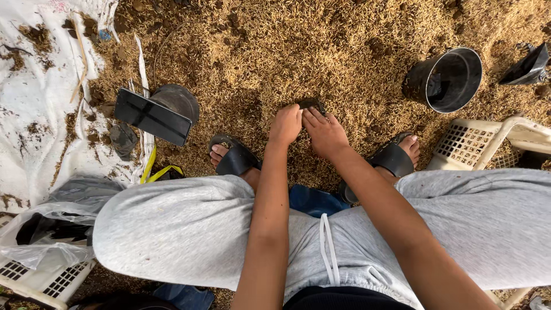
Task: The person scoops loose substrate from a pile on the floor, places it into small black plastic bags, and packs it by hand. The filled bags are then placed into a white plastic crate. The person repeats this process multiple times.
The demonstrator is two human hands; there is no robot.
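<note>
- We look down from the head view: the person sits low, knees in grey trousers (189, 224) spread wide, both forearms reaching forward between them.
- Left hand (285, 125) and right hand (325, 134) meet side by side over a small black pot (310, 104) set in the husk floor (287, 51).
- Left hand: fingers curled down, closed on the pot's near left edge.
- Right hand: fingers extended forward and lying on the pot's top and right edge, gripping it there as far as we can tell; the fingertips are partly hidden.
- The pot sits on the husks midway between the two feet, just ahead of them; only its far rim shows, so we cannot tell what it contains.
- Black sandals: left (234, 155), right (394, 157), both resting on husks.
- A larger black pot (449, 78) lies on its side to the right, mouth toward us, well apart from the hands.
- A cream crate (476, 143) stands just beside the right foot; a second crate (40, 278) is at lower left, with a clear plastic bag (40, 232) over it.
- A phone (151, 116) leans dark-screened against a black upturned pot (178, 100), left of the left foot.
- White sheet (40, 126) covers the ground at left, spotted with husks.
- A black bag (528, 66) lies at the far right edge.
</note>
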